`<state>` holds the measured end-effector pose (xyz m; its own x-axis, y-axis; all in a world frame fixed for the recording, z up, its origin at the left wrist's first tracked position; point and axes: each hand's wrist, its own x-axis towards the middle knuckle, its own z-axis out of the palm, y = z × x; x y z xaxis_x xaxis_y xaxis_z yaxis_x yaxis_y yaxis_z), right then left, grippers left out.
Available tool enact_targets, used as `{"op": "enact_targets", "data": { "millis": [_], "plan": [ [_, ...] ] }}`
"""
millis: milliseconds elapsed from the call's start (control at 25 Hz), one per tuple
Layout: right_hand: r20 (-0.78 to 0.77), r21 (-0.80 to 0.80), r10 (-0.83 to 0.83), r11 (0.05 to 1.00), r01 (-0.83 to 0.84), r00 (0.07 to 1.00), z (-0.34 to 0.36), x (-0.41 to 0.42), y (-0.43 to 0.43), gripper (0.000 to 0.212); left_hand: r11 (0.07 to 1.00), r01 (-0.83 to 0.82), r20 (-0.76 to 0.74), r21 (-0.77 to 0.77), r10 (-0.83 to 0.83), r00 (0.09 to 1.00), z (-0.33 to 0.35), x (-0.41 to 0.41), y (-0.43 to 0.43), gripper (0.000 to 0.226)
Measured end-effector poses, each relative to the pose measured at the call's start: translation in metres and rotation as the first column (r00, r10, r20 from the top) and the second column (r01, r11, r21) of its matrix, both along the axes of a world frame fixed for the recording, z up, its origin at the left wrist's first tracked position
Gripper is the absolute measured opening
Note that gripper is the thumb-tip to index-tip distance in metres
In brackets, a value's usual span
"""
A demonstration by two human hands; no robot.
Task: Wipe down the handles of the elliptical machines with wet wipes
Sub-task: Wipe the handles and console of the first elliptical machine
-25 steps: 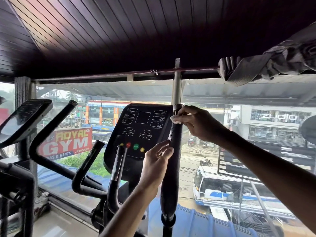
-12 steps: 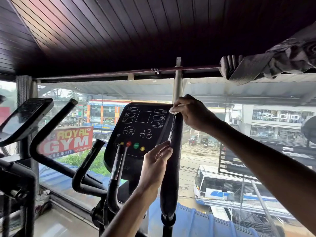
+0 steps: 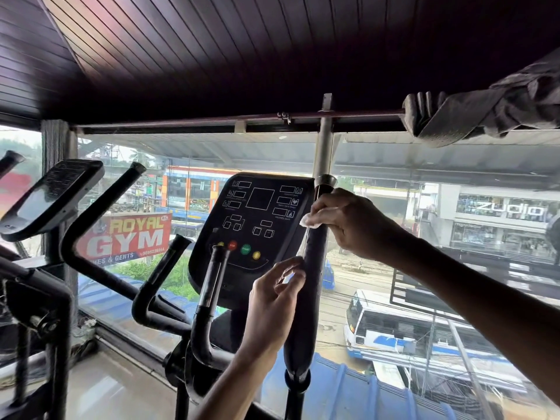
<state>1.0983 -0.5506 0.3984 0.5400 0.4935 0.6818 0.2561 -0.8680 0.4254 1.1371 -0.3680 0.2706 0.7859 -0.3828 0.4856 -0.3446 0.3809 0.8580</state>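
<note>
On the handle (image 3: 313, 268), the right hand (image 3: 354, 225) pinches a wipe (image 3: 310, 221).

Head-worn camera faces forward, near the handle (image 3: 315, 268).

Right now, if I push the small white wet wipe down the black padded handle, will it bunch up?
Probably floppy: the white wet wipe is crumpled under the right hand, so it likely bunches. The black padded handle looks textured, so the wipe may drag rather than slide. The left hand at the handle could steady it.
</note>
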Motion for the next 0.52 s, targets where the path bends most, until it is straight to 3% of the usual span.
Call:
{"op": "enact_targets", "data": {
  "millis": [120,240,320,400,520],
  "plan": [
    [0.082,0.084,-0.056,0.995,0.049,0.995,-0.011,-0.001,0.001,0.042,1.0,0.003,-0.011,0.008,-0.003,1.0,-0.001,-0.001,0.0,0.025],
    [-0.008,0.014,0.03,0.999,-0.029,1.0,-0.013,-0.008,-0.003,0.036,1.0,0.012,-0.013,0.009,-0.012,1.0,-0.002,-0.001,0.001,0.024],
    [0.043,0.004,0.0,1.0,-0.001,0.999,-0.007,-0.006,-0.007,0.037,1.0,0.022,-0.013,0.017,-0.021,1.0,-0.001,-0.003,0.002,0.024],
    [0.126,0.106,-0.089,0.991,0.076,0.988,-0.003,0.0,-0.005,0.039,0.999,0.035,-0.031,0.012,-0.034,0.999,-0.001,-0.004,0.003,0.023],
    [0.078,0.125,-0.08,0.99,0.07,0.994,-0.016,-0.005,0.004,0.039,0.997,0.075,-0.096,-0.005,-0.075,0.993,-0.003,-0.006,0.007,0.02]
  ]
}}
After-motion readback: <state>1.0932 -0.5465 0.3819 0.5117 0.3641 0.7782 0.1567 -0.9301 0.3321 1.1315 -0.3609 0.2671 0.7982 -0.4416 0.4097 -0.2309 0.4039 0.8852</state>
